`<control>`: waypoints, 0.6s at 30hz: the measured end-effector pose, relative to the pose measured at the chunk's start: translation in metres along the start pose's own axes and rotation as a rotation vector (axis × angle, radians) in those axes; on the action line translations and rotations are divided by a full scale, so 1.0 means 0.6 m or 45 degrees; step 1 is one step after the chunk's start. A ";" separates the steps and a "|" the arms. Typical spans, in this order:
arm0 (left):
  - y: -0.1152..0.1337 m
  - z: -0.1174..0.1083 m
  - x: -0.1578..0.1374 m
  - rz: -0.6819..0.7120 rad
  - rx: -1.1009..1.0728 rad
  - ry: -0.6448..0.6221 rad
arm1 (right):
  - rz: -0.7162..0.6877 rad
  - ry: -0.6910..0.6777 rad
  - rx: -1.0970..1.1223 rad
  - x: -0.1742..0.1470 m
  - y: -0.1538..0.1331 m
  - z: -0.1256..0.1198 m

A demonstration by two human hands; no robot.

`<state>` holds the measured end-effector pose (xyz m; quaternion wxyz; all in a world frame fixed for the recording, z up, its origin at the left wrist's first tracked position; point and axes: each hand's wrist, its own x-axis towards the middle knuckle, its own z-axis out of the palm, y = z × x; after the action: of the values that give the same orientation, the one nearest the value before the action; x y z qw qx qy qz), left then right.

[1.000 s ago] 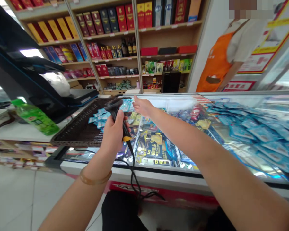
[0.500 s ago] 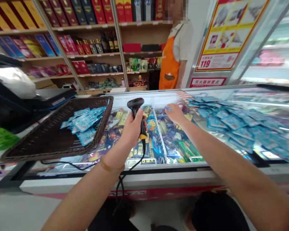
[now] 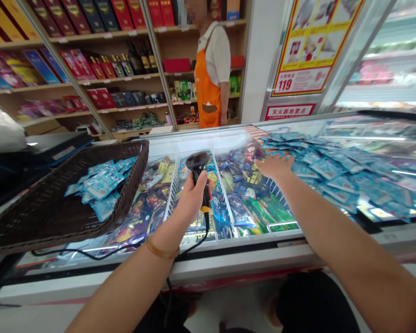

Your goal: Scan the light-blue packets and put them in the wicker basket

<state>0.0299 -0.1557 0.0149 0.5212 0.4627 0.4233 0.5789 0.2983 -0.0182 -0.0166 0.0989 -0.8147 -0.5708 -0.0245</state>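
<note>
My left hand [image 3: 193, 196] is wrapped round the handle of a black barcode scanner [image 3: 198, 160], held upright above the chest freezer. A black cord [image 3: 207, 226] hangs from the scanner's yellow-tipped base. My right hand [image 3: 274, 165] is stretched out with its fingers spread, at the left edge of a heap of blue packets [image 3: 327, 169] lying on the freezer's glass top. Nothing shows in its grip; whether the fingertips touch the packets I cannot tell. On the left, more blue packets [image 3: 102, 182] lie in a brown woven basket [image 3: 133, 194].
Below my hands the open chest freezer [image 3: 229, 273] holds bagged goods [image 3: 263, 210] between white wire dividers [image 3: 223, 194]. Behind it stands a person in an orange apron [image 3: 207, 88], before shelves of boxes and bottles [image 3: 135, 58]. A red-and-yellow sign [image 3: 300, 83] hangs at the back.
My right hand has moved right, from above the freezer goods to the packet heap, and its fingers have spread. The scanner stays in my left hand. The person behind has shifted left in view.
</note>
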 end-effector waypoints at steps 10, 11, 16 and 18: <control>-0.013 0.004 -0.007 0.002 0.071 -0.171 | -0.124 -0.003 0.116 -0.029 -0.039 -0.008; -0.012 0.006 -0.008 0.001 0.068 -0.182 | -0.102 -0.034 0.133 -0.026 -0.037 -0.005; -0.005 0.015 -0.018 0.003 0.081 -0.265 | -0.063 0.079 0.204 -0.016 -0.018 0.001; -0.002 0.018 -0.022 -0.003 0.090 -0.278 | -0.125 0.068 0.261 -0.013 -0.011 -0.001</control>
<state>0.0408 -0.1686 0.0149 0.5481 0.5407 0.3846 0.5091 0.2896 -0.0237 -0.0163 0.1954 -0.7705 -0.6067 0.0074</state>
